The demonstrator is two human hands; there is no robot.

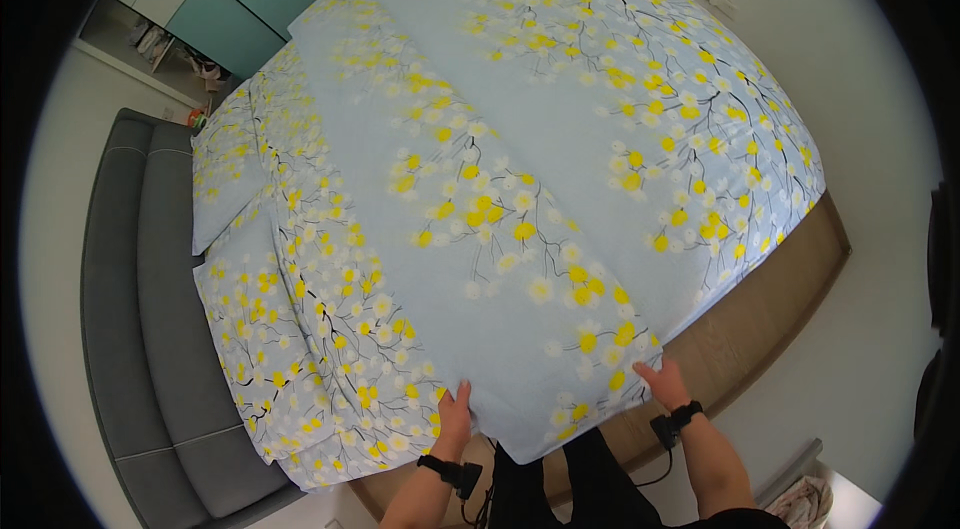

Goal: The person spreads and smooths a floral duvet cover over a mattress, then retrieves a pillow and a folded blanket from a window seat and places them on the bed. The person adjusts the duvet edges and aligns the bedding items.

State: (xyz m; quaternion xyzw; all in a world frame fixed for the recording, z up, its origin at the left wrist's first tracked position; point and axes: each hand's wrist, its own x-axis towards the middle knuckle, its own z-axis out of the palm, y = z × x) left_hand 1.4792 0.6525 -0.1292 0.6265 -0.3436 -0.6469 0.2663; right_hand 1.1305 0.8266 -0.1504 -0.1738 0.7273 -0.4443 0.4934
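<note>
A light blue quilt [517,349] printed with yellow and white blossoms on dark branches is spread over the bed, a folded band of it running across the middle. My left hand [455,413] grips the near edge of this band on its headboard side, thumb on top. At the band's other near corner, my right hand [664,383] pinches the cloth with the thumb above and the fingers hidden beneath. Between my hands the near edge hangs down in front of my legs. Two matching pillows [251,311] [225,184] lie at the head of the bed.
A grey padded headboard [161,289] stands at the left. The wooden bed frame [765,289] shows along the near right edge. Behind the bed is a white and teal wardrobe [225,26] with an open section. Both wrists wear black straps with devices [466,480] and cables.
</note>
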